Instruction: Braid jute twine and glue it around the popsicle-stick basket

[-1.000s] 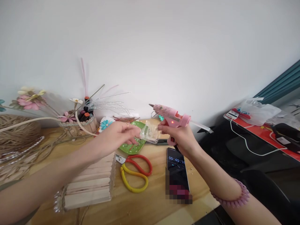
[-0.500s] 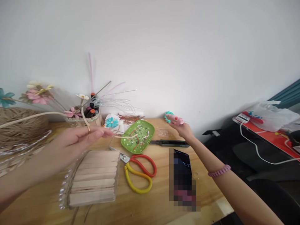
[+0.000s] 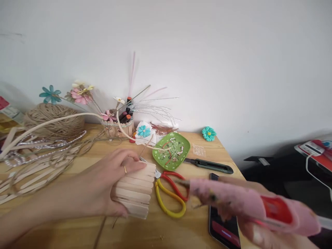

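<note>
My left hand (image 3: 111, 183) is wrapped round a small holder of pale craft sticks (image 3: 137, 193) lying on its side, thumb on the near side and fingers over the top. In my right hand (image 3: 256, 221) is a pink hot glue gun (image 3: 233, 200) with a red window, its nozzle pointing left; it is blurred by motion. Scissors (image 3: 171, 197) with one red and one yellow handle lie just right of the holder. Below the glue gun, a phone (image 3: 224, 228) rests on the table, partly hidden.
Behind are a green tray (image 3: 157, 159) of beads, a box cutter (image 3: 212, 166) and a turquoise flower (image 3: 209, 134). A stick holder with markers (image 3: 127, 119), a twine ball (image 3: 54, 121) and loose sticks (image 3: 38, 183) are at left. A wall (image 3: 233, 62) rises behind the table.
My right hand has come back from the table's far end to the near right with the glue gun. My left hand has moved down and taken hold of the stick holder. The view has shifted.
</note>
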A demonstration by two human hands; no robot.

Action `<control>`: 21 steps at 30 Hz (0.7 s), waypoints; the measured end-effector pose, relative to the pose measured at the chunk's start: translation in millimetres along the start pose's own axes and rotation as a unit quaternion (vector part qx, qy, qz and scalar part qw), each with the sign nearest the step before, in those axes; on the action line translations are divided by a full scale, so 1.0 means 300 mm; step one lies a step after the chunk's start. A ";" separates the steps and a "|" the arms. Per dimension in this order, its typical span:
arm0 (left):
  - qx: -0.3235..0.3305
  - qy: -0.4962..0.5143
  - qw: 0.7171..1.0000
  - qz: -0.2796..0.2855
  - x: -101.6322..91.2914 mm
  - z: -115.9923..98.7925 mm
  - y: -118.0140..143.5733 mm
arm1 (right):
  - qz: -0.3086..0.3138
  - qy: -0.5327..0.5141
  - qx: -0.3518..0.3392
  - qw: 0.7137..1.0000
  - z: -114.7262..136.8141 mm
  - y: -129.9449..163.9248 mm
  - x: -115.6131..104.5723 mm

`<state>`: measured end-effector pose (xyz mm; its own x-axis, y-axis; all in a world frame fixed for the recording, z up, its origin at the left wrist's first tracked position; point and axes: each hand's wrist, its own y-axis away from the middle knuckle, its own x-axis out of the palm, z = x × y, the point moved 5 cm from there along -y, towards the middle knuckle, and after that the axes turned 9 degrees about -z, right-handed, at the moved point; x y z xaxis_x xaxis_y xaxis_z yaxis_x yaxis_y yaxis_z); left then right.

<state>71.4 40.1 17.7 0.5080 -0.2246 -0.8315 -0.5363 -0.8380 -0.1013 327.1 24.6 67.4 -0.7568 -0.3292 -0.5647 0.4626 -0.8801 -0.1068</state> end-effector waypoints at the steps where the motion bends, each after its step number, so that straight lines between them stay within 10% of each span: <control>1: 0.003 0.003 1.000 0.005 -0.003 -0.001 -0.004 | 0.037 -0.018 0.008 0.999 0.014 -0.011 0.032; 7: -0.039 -0.005 0.999 0.010 -0.006 0.036 -0.022 | 0.161 -0.053 0.026 0.985 0.067 -0.067 0.131; 17: 0.057 0.074 0.996 -0.002 -0.010 0.052 -0.037 | 0.157 -0.034 0.021 0.987 0.035 -0.064 0.153; 21: -0.010 0.126 0.992 0.005 -0.007 0.105 -0.012 | 0.138 -0.023 -0.007 0.990 -0.004 -0.042 0.157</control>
<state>50.9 59.4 2.6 0.6564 -0.3471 -0.6698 -0.5294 -0.8445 -0.0811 286.0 20.6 41.2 -0.6201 -0.5724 -0.5365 0.6610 -0.7496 0.0358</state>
